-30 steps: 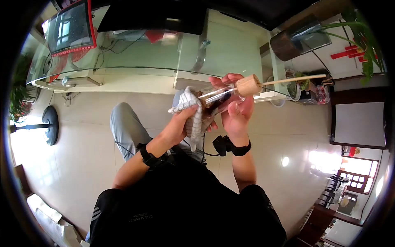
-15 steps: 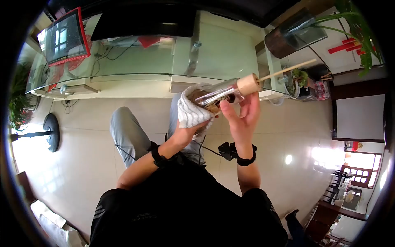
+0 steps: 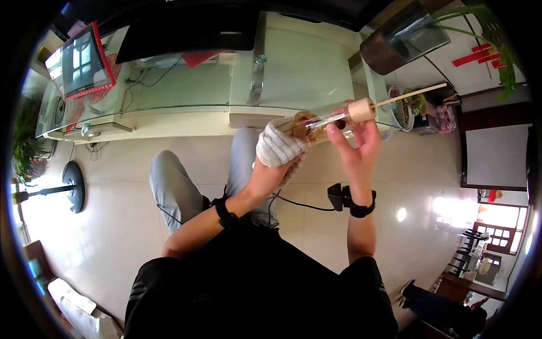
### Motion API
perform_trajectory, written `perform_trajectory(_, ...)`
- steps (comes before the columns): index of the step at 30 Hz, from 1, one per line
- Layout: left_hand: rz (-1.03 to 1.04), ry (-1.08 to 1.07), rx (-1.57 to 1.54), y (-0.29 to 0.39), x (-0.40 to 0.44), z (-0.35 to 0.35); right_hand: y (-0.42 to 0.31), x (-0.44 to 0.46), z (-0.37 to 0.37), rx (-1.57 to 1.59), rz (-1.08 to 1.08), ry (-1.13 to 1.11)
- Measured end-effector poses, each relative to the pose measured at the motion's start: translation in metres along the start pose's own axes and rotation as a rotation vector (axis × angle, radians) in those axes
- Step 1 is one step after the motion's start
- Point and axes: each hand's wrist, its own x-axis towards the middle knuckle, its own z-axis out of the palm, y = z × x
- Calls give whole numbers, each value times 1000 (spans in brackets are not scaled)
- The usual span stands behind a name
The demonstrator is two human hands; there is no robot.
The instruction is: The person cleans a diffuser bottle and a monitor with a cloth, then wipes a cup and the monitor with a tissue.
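Note:
A clear glass bottle (image 3: 319, 125) with brown contents lies tilted between my hands. A wooden stopper (image 3: 361, 110) closes its right end, and a thin wooden stick (image 3: 411, 95) sticks out of the stopper. My left hand (image 3: 272, 174) is closed on a striped white cloth (image 3: 278, 147), which wraps the bottle's left end. My right hand (image 3: 361, 148) grips the bottle near the stopper, thumb in front and some fingers hidden behind the glass.
A glass-topped cabinet (image 3: 186, 117) stands ahead, with a red-framed screen (image 3: 83, 63) at left and a dark vase (image 3: 398, 42) at right. A black round stand (image 3: 73, 186) is on the floor at left. Another person (image 3: 440, 308) is at lower right.
The bottle and both hands have moved right. The cloth now wraps round the bottle's left end, and my right hand has shifted towards the stopper. Another person has come into view at lower right.

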Motion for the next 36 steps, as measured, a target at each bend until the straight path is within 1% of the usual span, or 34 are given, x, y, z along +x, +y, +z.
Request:
perform_trajectory(3, -115, -45, -138, 12, 10, 20, 8, 14, -23, -111, -30, -42)
perform_trajectory(6, -74, -104, -113, 7, 26, 35, 16, 34, -42, -118, -80, 20)
perform_trajectory(9, 97, -90, 71, -11, 48, 45, 32, 58, -73, -187, -109, 69)
perform_trajectory(12, 42, -88, -55, -5, 62, 66, 56, 89, -106, -227, -131, 108)
perform_trajectory(15, -116, -34, -203, 16, 69, 97, 79, 114, -142, -257, -128, 131)
perform_trajectory(18, -23, -70, -10, 1, 97, 111, 92, 130, -159, -220, -114, 164)
perform_trajectory(21, 39, -156, -25, -11, 122, 126, 106, 146, -179, -282, -86, 144)
perform_trajectory(24, -89, -211, -28, -21, 142, 135, 111, 157, -193, -315, -41, 121)
perform_trajectory(27, -93, -237, -13, -30, 158, 142, 121, 169, -200, -301, -44, 114)
perform_trajectory(30, -137, -253, 39, -38, 169, 146, 131, 179, -208, -310, 0, 58)
perform_trajectory(33, -117, -262, 3, -42, 179, 148, 145, 186, -215, -393, 39, 41)
perform_trajectory(36, -210, -263, 3, -41, 188, 149, 161, 191, -220, -401, -3, 43)
